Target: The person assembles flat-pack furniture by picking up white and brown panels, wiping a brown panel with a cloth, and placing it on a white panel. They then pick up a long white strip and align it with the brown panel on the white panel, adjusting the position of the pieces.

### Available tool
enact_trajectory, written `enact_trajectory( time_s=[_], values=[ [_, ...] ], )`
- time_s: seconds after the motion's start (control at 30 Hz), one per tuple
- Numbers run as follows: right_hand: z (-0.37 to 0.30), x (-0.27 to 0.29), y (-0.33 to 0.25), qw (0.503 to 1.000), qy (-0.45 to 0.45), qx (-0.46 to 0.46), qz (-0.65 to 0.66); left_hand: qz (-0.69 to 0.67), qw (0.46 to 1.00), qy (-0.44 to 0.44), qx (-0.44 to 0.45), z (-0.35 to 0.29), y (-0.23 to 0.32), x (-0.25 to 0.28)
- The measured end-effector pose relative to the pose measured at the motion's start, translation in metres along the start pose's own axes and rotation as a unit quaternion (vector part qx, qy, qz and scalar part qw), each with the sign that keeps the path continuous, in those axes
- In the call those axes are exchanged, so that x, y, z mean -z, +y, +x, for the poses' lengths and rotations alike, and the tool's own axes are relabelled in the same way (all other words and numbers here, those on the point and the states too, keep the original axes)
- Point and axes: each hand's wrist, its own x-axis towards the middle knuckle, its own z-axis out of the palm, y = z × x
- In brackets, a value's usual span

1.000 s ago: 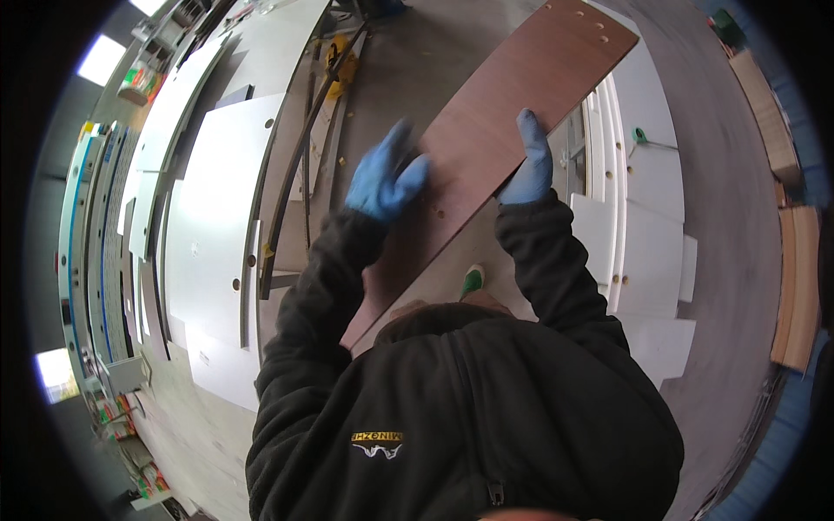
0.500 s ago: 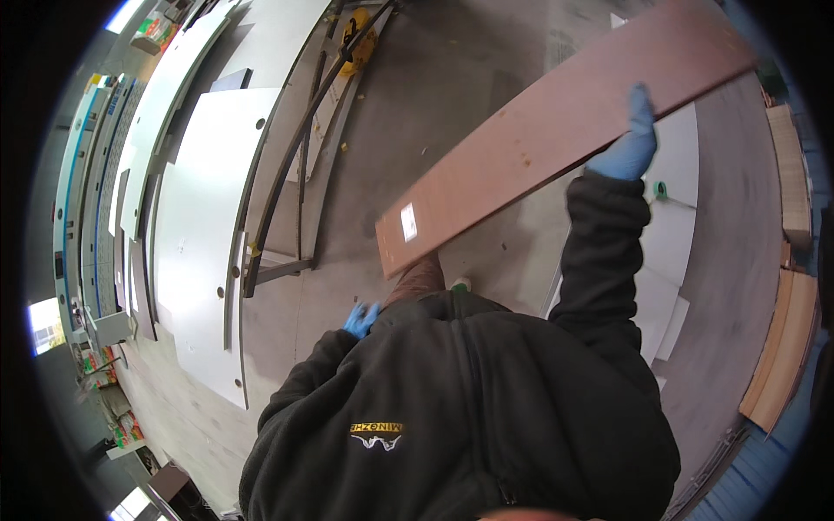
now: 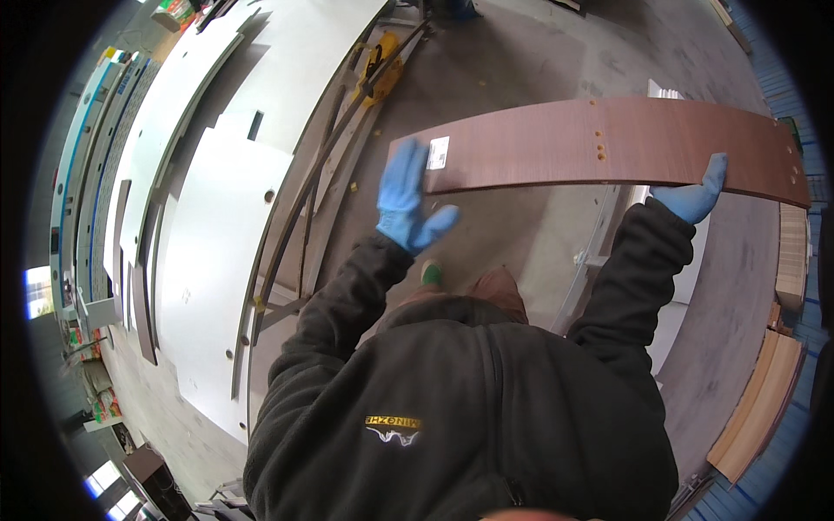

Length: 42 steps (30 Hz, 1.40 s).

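Note brown panel (image 3: 521, 143), held crosswise in front of body, above grey floor (image 3: 512, 227), broad face up. See row of holes nr mid-length, more at R end. Find white rect. label (image 3: 438, 153) stuck nr L end; bears dark print, too small to read.

Confirm R hand (image 3: 691, 201), blue-gloved, gripping nr edge of panel toward R end, w/ thumb over top face and other fingers underneath, mostly hidden. Confirm L hand (image 3: 401, 204), also gloved, at L end, just beside label, w/ fingers straight and thumb spread, closed on nothing. Cannot tell if touching panel.

On torso, log black jacket (image 3: 443, 373); carries yellow lettered logo (image 3: 393, 423) and white zigzag emblem (image 3: 395, 437), both upside down in view. Below, see green shoe (image 3: 431, 273).

To L, record dark metal frame (image 3: 306, 189), yellow item (image 3: 382, 68), large white panels (image 3: 221, 252) w/ round edge holes. To R, record white boards (image 3: 683, 286); farther out, wood-toned boards (image 3: 757, 406).
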Motion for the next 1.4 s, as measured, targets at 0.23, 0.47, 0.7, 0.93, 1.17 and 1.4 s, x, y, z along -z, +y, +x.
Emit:
enact_trajectory(
  time_s=[0.23,0.47,0.7,0.93,1.17,1.4],
  values=[
    [0.145,-0.001,0.024,0.998,-0.052,-0.027,0.012,0.165,0.857,-0.416,0.255,0.059,-0.102,-0.047],
    [0.293,-0.064,0.099,0.998,-0.007,-0.008,0.057,0.053,0.996,-0.061,-0.026,0.287,0.003,-0.201],
    [0.403,-0.136,0.132,0.961,-0.247,0.035,0.119,-0.342,0.908,-0.014,0.241,0.46,-0.031,-0.24],
    [0.46,-0.189,0.23,0.608,-0.526,0.511,-0.304,-0.573,0.752,-0.16,0.284,0.602,-0.122,-0.235],
    [0.495,-0.278,0.307,0.374,-0.695,0.387,-0.477,-0.628,0.712,-0.241,0.202,0.725,-0.219,-0.224],
    [0.612,-0.343,0.328,0.367,-0.716,0.399,-0.441,-0.573,0.729,-0.281,0.249,0.78,-0.236,-0.215]
  ],
)
